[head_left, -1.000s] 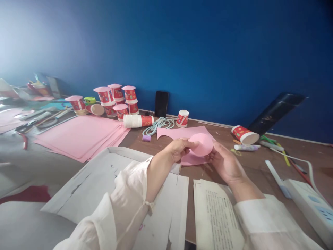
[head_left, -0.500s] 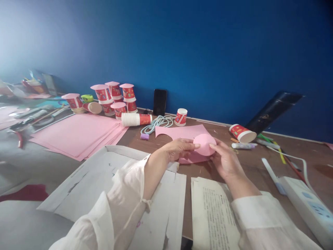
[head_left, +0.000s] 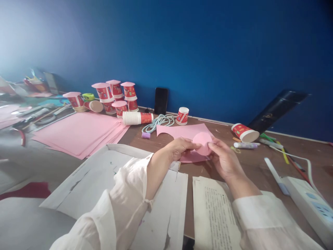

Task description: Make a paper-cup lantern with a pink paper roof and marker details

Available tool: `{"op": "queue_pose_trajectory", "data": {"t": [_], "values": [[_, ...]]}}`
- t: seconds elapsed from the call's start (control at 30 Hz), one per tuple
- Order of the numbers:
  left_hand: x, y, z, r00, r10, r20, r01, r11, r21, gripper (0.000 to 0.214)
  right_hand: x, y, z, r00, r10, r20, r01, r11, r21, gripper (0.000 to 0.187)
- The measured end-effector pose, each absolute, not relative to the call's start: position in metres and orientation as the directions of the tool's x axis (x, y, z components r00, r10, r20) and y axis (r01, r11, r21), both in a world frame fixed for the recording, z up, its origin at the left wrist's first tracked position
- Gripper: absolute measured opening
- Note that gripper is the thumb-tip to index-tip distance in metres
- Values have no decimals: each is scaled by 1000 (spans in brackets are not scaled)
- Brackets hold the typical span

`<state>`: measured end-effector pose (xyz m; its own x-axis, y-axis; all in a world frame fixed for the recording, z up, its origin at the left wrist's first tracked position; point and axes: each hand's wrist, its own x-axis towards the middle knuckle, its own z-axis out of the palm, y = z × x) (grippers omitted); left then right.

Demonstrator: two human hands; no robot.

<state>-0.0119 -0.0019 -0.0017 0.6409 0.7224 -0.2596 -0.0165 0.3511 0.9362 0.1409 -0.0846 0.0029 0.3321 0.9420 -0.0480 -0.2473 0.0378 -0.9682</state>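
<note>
A pink paper circle [head_left: 202,143] is held up between both hands. My left hand [head_left: 181,148] pinches its left edge, thumb on the near face. At the right edge, my right hand [head_left: 223,156] grips it between thumb and fingers. Behind and below lies a larger pink paper sheet [head_left: 179,130] with a curved cut-out on its left side, partly hidden by my hands. Red paper cups [head_left: 103,93] with pink discs on top stand in small stacks at the back left. A single red cup [head_left: 181,116] stands upside down beyond the sheet.
A stack of pink sheets [head_left: 75,132] lies left of a nested row of cups [head_left: 137,118]. A phone [head_left: 161,100] leans on the blue wall near a coiled pale cord [head_left: 161,121]. At right are a tipped cup [head_left: 244,132], a glue pen [head_left: 246,145] and a power strip [head_left: 309,205].
Both hands still hold the pink circle, which has turned slightly and looks narrower. The fingers of my left hand have curled in more. The whole view has shifted a little.
</note>
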Motion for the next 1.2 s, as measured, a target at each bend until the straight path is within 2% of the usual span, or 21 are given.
{"op": "queue_pose_trajectory", "data": {"t": [0.1,0.17,0.4,0.57,0.77,0.9,1.07,1.2], "values": [[-15,-2,1,776,596,-206,-53,387,920,35,144,-83,0,361,932,-42,-255,56,-965,42],[-15,-4,3,801,563,-203,-69,423,904,39,144,-83,0,360,931,-56,-264,45,-963,44],[-5,-11,2,711,640,-292,-149,543,827,48,140,-85,1,300,949,-95,-322,7,-947,45],[-5,-11,2,688,668,-282,-137,502,854,45,142,-84,-3,281,957,-77,-332,22,-943,46],[-7,-7,-1,724,651,-229,-120,446,887,41,145,-82,-4,376,924,-70,-351,72,-934,46],[-4,-3,-9,681,699,-220,-74,365,928,41,146,-82,-3,396,914,-86,-346,61,-936,50],[-3,0,-15,594,778,-206,-90,319,944,41,151,-78,-12,483,874,-56,-241,71,-968,49],[-3,3,-15,478,859,-181,-104,261,960,39,154,-75,-23,501,862,74,-25,100,-995,51]]}}
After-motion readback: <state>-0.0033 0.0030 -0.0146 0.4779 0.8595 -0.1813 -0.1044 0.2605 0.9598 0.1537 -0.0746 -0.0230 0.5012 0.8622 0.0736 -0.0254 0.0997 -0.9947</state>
